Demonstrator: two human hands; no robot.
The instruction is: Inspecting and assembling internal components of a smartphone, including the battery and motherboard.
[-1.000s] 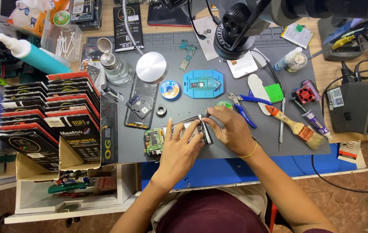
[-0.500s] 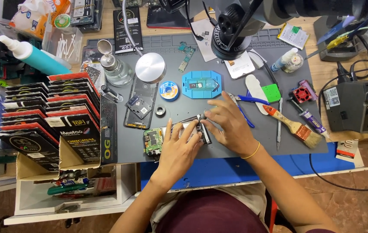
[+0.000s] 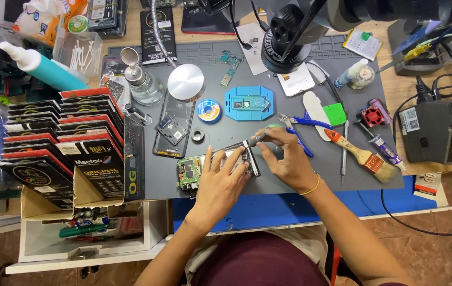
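Note:
My left hand point(image 3: 220, 182) lies flat with fingers spread on an opened phone body point(image 3: 239, 159) on the grey work mat point(image 3: 289, 175), holding it down. A green circuit board point(image 3: 189, 172) shows at the phone's left end. My right hand point(image 3: 287, 159) pinches a thin metal tool point(image 3: 255, 140) whose tip touches the phone's upper edge. A yellow band circles my right wrist.
A blue fixture plate point(image 3: 248, 103), solder reel point(image 3: 208, 111), second opened phone point(image 3: 173, 127), round metal lamp head point(image 3: 186, 82), blue pliers point(image 3: 297, 123), brush point(image 3: 361, 154), microscope head point(image 3: 289, 37). Stacked boxed packs point(image 3: 61, 143) stand left; a grey station point(image 3: 443, 135) sits right.
Both hands stay on the phone. My right hand has shifted slightly with the tool along the phone's upper edge; the view has drifted a little.

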